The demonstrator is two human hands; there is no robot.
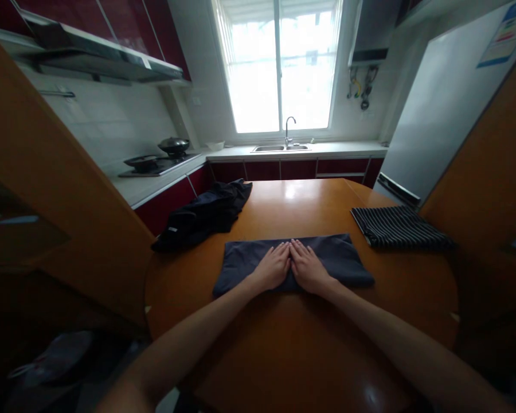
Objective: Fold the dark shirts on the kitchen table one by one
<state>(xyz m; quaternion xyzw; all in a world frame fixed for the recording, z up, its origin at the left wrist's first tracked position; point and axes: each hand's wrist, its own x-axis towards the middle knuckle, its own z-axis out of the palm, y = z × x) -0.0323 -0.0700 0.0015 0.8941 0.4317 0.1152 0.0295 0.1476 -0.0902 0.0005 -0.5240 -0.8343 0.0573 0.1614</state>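
Observation:
A dark grey-blue folded cloth (339, 261), perhaps a garment, lies flat across the near half of the wooden table (284, 338). My left hand (275, 265) rests flat on its middle, fingers stretched forward. Beside it my right hand (306, 265) lies flat too, and the two hands touch or nearly touch along their inner edges. Neither hand grips anything. What kind of garment the cloth is does not show.
A crumpled black garment (204, 215) lies at the table's left edge. On the right sits a folded black-and-white striped cloth (402, 228). Beyond the table are a counter with a sink (269, 148), a stove (163, 165) with pans and a fridge (442, 97).

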